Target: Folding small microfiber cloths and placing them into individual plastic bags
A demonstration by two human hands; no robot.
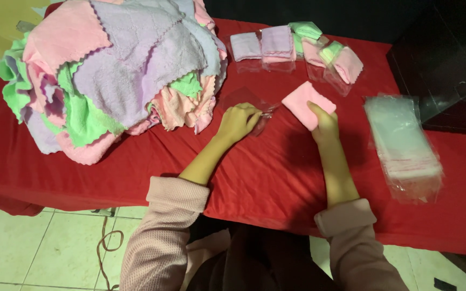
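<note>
Red-clothed desk, mid-span: left hand fingers pinch slippery clear plastic sleeve; right hand fingers grip soft, light folded pink cloth by its near edge.

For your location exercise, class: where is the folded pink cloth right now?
In the head view, the folded pink cloth lies on the red table right of centre, under the right hand, just right of the clear bag.

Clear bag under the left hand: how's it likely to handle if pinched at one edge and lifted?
The clear bag is thin film lying wrinkled on the red tablecloth, so it would probably droop limply. It looks empty, so likely very light. Its glossy surface hints it may slip; the left hand pinches its edge near the folded pink cloth.
</note>
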